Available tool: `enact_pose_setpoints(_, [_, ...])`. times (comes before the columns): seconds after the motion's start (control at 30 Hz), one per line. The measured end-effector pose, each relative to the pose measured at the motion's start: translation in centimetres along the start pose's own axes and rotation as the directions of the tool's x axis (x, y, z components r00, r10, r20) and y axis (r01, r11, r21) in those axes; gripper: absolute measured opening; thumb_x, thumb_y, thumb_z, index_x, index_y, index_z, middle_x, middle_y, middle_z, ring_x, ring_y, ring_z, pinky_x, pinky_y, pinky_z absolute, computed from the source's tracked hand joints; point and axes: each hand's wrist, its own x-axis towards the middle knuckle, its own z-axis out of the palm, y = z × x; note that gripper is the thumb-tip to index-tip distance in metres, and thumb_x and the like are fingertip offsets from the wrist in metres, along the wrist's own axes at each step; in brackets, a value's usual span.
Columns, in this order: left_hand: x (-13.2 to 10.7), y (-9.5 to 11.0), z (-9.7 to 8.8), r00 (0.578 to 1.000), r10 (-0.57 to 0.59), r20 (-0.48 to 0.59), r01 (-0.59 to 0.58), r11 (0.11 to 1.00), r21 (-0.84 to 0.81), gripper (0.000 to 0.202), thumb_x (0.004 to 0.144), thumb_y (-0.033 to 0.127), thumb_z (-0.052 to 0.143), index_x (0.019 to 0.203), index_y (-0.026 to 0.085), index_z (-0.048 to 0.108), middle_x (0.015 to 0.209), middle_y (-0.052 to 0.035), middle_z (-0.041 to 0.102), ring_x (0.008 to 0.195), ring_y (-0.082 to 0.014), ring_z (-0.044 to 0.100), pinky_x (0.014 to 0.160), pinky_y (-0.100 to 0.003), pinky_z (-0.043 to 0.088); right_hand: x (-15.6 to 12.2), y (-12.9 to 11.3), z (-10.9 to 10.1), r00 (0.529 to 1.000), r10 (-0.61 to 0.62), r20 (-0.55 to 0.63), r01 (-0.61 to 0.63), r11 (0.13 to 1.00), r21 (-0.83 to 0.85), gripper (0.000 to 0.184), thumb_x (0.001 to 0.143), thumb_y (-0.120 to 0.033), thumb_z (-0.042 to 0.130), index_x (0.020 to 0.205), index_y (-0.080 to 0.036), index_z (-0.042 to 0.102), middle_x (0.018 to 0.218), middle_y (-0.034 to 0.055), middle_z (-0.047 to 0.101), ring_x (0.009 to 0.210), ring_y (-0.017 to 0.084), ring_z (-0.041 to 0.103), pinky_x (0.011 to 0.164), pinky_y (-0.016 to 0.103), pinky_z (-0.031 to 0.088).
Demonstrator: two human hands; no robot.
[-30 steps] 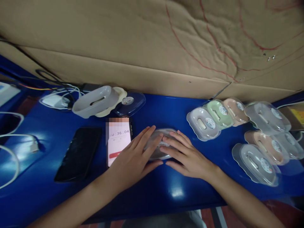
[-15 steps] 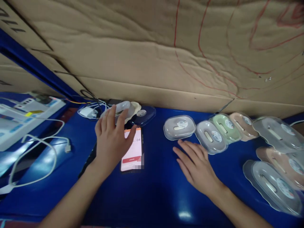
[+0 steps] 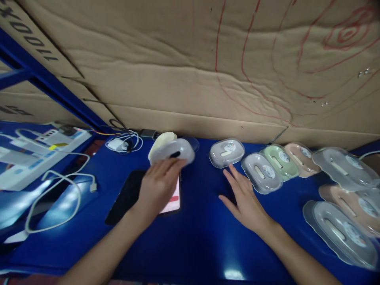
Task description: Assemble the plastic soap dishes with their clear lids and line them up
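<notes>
My left hand (image 3: 160,184) is closed on the near edge of a grey oval dish (image 3: 181,148) with a dark slot in its middle, lifted in front of a cream oval piece (image 3: 162,142). Behind the grey dish part of a clear plastic cover (image 3: 194,143) shows. Beneath my left hand lies a lit phone (image 3: 173,204), partly hidden. My right hand (image 3: 242,194) hovers over the blue table with fingers spread and nothing in them. Its fingertips are close to a grey oval dish in clear packaging (image 3: 227,152) bearing a round sticker.
Right of it stand packaged grey (image 3: 263,172), green (image 3: 280,161) and pink (image 3: 303,158) dishes, with several more at the far right. A dark phone (image 3: 126,196) lies left. White cables (image 3: 78,190) and a power strip (image 3: 20,170) are farther left. Cardboard (image 3: 166,71) walls the back.
My left hand has closed on the grey dish and brought it to the right, off the pile by the cables. My right hand has shifted slightly, still open. The view has turned slightly left.
</notes>
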Motion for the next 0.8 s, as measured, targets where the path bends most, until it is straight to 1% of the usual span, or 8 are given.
enact_pose_setpoints(0.07, [-0.6, 2.2, -0.2, 0.984, 0.179, 0.003, -0.177, 0.972, -0.152, 0.038, 0.104, 0.004, 0.051, 0.132, 0.021, 0.07, 0.122, -0.0099, 0.079, 0.109, -0.0252, 0.076, 0.094, -0.04, 0.059, 0.0, -0.6, -0.4, 0.994, -0.101, -0.035, 0.1, 0.995, -0.016, 0.066, 0.109, -0.034, 0.058, 0.168, -0.022, 0.032, 0.173, 0.02, 0.039, 0.155, 0.034, 0.045, 0.118, 0.057, 0.046])
enact_pose_setpoints(0.13, [-1.1, 4.2, -0.4, 0.955, 0.298, -0.003, -0.285, 0.912, -0.296, 0.035, 0.105, 0.004, 0.051, 0.131, 0.019, 0.069, 0.121, -0.0089, 0.079, 0.107, -0.0223, 0.076, 0.093, -0.037, 0.061, 0.1, -1.0, -0.7, 0.98, -0.195, -0.033, 0.194, 0.981, -0.027, 0.055, 0.108, -0.033, 0.061, 0.16, -0.022, 0.047, 0.163, 0.0171, 0.053, 0.148, 0.032, 0.052, 0.12, 0.054, 0.041])
enact_pose_setpoints(0.23, [-1.4, 5.7, -0.5, 0.941, 0.339, -0.008, -0.309, 0.849, -0.429, 0.026, 0.108, 0.011, 0.055, 0.129, 0.019, 0.068, 0.117, -0.0071, 0.079, 0.103, -0.0195, 0.075, 0.09, -0.033, 0.062, 0.3, -1.1, -1.0, 0.971, -0.239, -0.009, 0.239, 0.971, 0.023, 0.032, 0.108, -0.034, 0.062, 0.138, -0.023, 0.065, 0.135, 0.0085, 0.074, 0.127, 0.026, 0.064, 0.12, 0.049, 0.034])
enact_pose_setpoints(0.33, [-0.9, 4.4, -0.3, 0.978, 0.21, 0.013, -0.186, 0.891, -0.413, 0.023, 0.107, 0.018, 0.061, 0.129, 0.021, 0.067, 0.117, -0.0078, 0.079, 0.106, -0.0205, 0.075, 0.093, -0.035, 0.062, 0.4, -0.7, -1.4, 0.975, -0.222, 0.016, 0.22, 0.973, 0.068, 0.018, 0.109, -0.031, 0.061, 0.124, -0.024, 0.07, 0.12, 0.0045, 0.077, 0.117, 0.023, 0.065, 0.118, 0.047, 0.031])
enact_pose_setpoints(0.43, [0.1, 1.0, 0.0, 0.999, -0.052, 0.008, 0.052, 0.986, -0.158, 0.028, 0.107, 0.026, 0.062, 0.134, 0.021, 0.065, 0.13, -0.0131, 0.076, 0.12, -0.0298, 0.073, 0.099, -0.046, 0.059, 0.2, -0.2, -1.9, 0.976, -0.214, 0.05, 0.212, 0.976, 0.043, 0.024, 0.109, -0.038, 0.063, 0.128, -0.025, 0.07, 0.115, 0.0055, 0.074, 0.115, 0.025, 0.064, 0.117, 0.051, 0.03])
enact_pose_setpoints(0.57, [0.9, -3.2, 0.3, 0.933, -0.357, 0.054, 0.349, 0.93, 0.119, 0.039, 0.104, 0.038, 0.063, 0.136, 0.017, 0.067, 0.136, -0.0181, 0.073, 0.123, -0.0399, 0.07, 0.098, -0.052, 0.056, -0.2, 0.4, -2.3, 0.973, -0.223, 0.06, 0.225, 0.974, -0.03, 0.033, 0.108, -0.043, 0.063, 0.134, -0.024, 0.069, 0.108, 0.0068, 0.072, 0.106, 0.026, 0.065, 0.109, 0.053, 0.039])
enact_pose_setpoints(0.7, [0.7, -4.7, 0.4, 0.894, -0.407, 0.186, 0.388, 0.912, 0.131, 0.031, 0.107, 0.038, 0.054, 0.117, 0.018, 0.075, 0.123, -0.0142, 0.078, 0.109, -0.036, 0.075, 0.084, -0.045, 0.059, -0.3, 0.8, -2.4, 0.98, -0.196, -0.048, 0.194, 0.98, -0.032, 0.035, 0.104, -0.042, 0.07, 0.133, -0.022, 0.072, 0.102, 0.007, 0.073, 0.096, 0.025, 0.066, 0.091, 0.045, 0.052])
enact_pose_setpoints(0.8, [0.7, -4.3, 0.2, 0.921, -0.366, 0.131, 0.356, 0.929, 0.096, 0.029, 0.11, 0.038, 0.051, 0.111, 0.019, 0.073, 0.115, -0.012, 0.079, 0.105, -0.0334, 0.076, 0.083, -0.043, 0.058, -0.1, 0.5, -2.8, 0.979, -0.056, -0.196, 0.073, 0.994, 0.078, 0.024, 0.102, -0.036, 0.074, 0.121, -0.023, 0.077, 0.095, 0.0053, 0.073, 0.09, 0.022, 0.068, 0.082, 0.04, 0.056])
